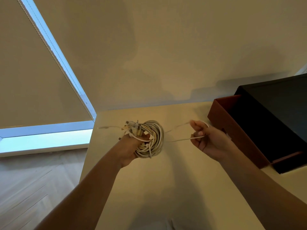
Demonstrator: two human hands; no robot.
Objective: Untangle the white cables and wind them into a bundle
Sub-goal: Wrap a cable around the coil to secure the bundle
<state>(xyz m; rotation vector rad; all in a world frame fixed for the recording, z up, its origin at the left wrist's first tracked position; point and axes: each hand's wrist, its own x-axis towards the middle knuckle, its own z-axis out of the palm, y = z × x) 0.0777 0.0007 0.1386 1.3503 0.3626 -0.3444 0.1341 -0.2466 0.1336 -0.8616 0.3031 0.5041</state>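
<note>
The round coil of white cables (156,130) hangs above the pale desk (166,188), gripped by the left hand (131,146), fingers curled through it. 2 taut strands (179,139) run sideways, rightward, to the right hand (207,140), whose fingers clench their loop; it is nearer the free length.

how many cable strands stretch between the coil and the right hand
2. The upper strand runs from the cable coil, held by the left hand, to the right hand; the lower strand runs just beneath it. They may be one looped cable.
</note>
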